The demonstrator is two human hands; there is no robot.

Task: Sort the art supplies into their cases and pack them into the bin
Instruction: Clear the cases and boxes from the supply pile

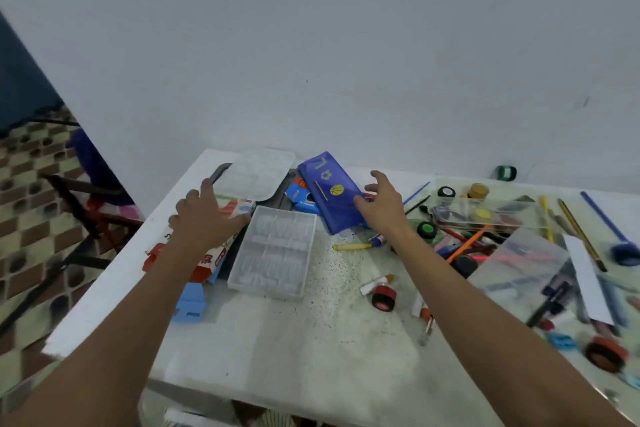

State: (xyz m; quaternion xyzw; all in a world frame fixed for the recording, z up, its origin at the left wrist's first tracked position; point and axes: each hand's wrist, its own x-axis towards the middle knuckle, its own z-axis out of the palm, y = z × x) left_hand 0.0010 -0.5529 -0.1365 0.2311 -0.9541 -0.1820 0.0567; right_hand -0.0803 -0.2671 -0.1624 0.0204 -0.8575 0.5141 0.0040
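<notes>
A: Current step?
B: Reaching for cases. Left hand (202, 215), fingers relaxed, rests on the printed carton (228, 211); right hand (382, 203), fingers spread, touches the blue pencil case (332, 194).
A: Next?
B: Probably grip it; loose pens (464, 243) lie right of it.

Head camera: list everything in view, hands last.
Blue pencil case: one, table's far middle.
Clear plastic case: one, table centre-left.
Clear plastic lid: one, far left.
Red and white box: one, under the left forearm.
Yellow crayon: one, centre.
Red-capped paint pot: one, centre-right.
Pens and pencils: a mixed heap, right.
Table: white.
Hands: left hand resting on the box; right hand touching the pencil case.
</notes>
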